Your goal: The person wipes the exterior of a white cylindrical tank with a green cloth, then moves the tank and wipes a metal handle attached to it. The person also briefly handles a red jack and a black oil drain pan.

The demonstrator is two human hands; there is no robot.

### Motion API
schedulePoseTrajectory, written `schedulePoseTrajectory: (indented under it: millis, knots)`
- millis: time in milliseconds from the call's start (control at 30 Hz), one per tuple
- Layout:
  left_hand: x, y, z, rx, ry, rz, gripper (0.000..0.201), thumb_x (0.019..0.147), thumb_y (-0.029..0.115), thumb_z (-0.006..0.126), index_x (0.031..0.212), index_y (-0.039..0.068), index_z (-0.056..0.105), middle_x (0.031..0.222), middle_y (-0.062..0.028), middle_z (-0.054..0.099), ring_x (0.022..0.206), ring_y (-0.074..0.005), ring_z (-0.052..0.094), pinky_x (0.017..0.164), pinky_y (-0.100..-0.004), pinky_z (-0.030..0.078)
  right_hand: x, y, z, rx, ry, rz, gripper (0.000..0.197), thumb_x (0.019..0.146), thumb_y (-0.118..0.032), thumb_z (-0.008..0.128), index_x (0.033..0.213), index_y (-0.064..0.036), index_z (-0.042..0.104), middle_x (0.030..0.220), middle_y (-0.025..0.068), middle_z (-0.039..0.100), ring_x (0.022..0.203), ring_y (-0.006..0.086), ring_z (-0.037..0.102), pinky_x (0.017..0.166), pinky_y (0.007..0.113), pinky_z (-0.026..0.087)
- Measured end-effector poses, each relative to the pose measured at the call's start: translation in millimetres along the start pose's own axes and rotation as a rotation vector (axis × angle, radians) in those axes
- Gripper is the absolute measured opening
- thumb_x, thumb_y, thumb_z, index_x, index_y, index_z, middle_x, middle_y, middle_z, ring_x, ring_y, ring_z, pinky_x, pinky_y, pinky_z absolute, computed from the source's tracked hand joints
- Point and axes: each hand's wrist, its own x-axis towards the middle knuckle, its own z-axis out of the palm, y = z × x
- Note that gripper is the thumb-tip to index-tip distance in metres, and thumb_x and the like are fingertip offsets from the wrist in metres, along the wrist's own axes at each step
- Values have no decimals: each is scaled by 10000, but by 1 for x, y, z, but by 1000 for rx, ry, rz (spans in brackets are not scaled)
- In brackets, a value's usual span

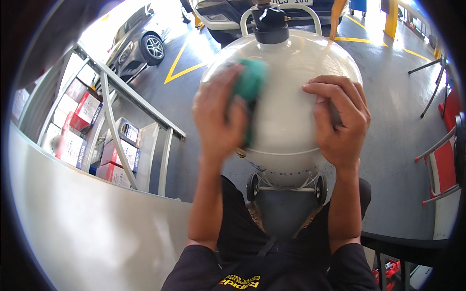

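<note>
A large white rounded tank [286,106] stands upright in front of me, with a black and brass valve fitting [271,24] on top. My left hand [217,109], smeared by motion, presses a green cloth [251,80] against the tank's left side. A darker strip below the cloth is too blurred to make out. On the tank's right side rests my right hand [342,114], its fingers bent, thumb apart from them, nothing seen in it. Part of its fingertips is hidden against the curve.
The tank has a wheeled base [286,188]. To the left are a metal rack [141,109] and several boxes [125,155]. A car [138,46] stands far left, another [223,19] behind the tank. At the right is a red folding chair [439,167].
</note>
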Motion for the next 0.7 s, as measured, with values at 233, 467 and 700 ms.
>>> schedulePoseTrajectory:
  millis: [233, 467, 700]
  knots:
    - [-30, -4, 3, -11, 111, 228, 489, 984, 382, 619, 1359, 84, 717, 1358, -140, 729, 1258, -324, 687, 1109, -465, 485, 2, -1, 0, 31, -22, -19, 255, 803, 25, 653, 970, -104, 797, 993, 31, 769, 914, 242, 669, 847, 379, 541]
    - [-5, 46, -2, 67, 28, -35, 387, 976, 177, 617, 1336, 54, 688, 1375, -173, 697, 1245, -392, 674, 1099, -444, 500, -2, 4, 1, 3, -12, -54, 260, 790, 30, 640, 965, -92, 790, 975, 34, 774, 891, 240, 656, 835, 360, 522]
    - [6, -31, -16, -321, -70, -431, 410, 1037, 309, 637, 1356, 56, 695, 1284, -163, 739, 1197, -354, 702, 1067, -451, 519, -2, 3, 3, -15, -7, -82, 274, 787, 34, 635, 971, -91, 794, 979, 32, 779, 892, 237, 656, 846, 363, 525]
